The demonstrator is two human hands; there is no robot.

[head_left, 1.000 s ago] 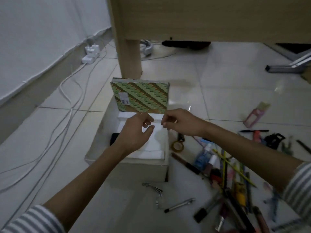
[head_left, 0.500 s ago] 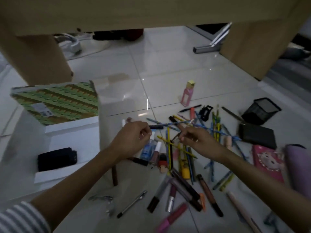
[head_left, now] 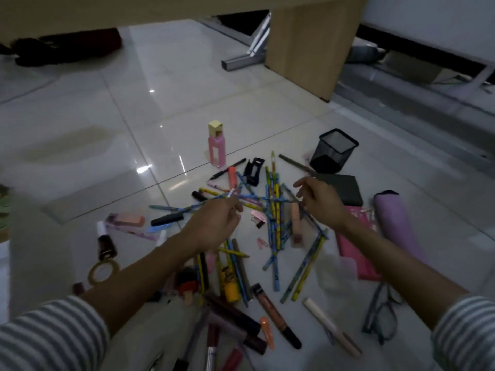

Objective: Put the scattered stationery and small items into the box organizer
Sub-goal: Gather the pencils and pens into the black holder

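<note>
Pencils, pens and cosmetics tubes lie scattered in a pile [head_left: 273, 231] on the white tiled floor. My left hand [head_left: 214, 226] hovers over the pile's left part, its fingertips pinching a long patterned pencil [head_left: 187, 208] that slants up to the right. My right hand [head_left: 318, 202] is over the pile's right part, thumb and fingers closed at the end of a blue pencil [head_left: 267, 198]. Of the box organizer only a sliver of the green patterned lid [head_left: 3, 207] shows at the left edge.
A pink bottle [head_left: 216, 145] stands behind the pile. To the right are a black mesh cup [head_left: 333, 151], a dark wallet [head_left: 345, 188], a purple pouch [head_left: 396, 226], a pink case [head_left: 356, 250] and glasses [head_left: 383, 314]. A tape roll [head_left: 103, 271] lies left. A wooden table leg [head_left: 308, 41] stands behind.
The view has swung right, from the box to the pile. Both hands left the box's white contents and came over the pencils, where each now pinches one.
</note>
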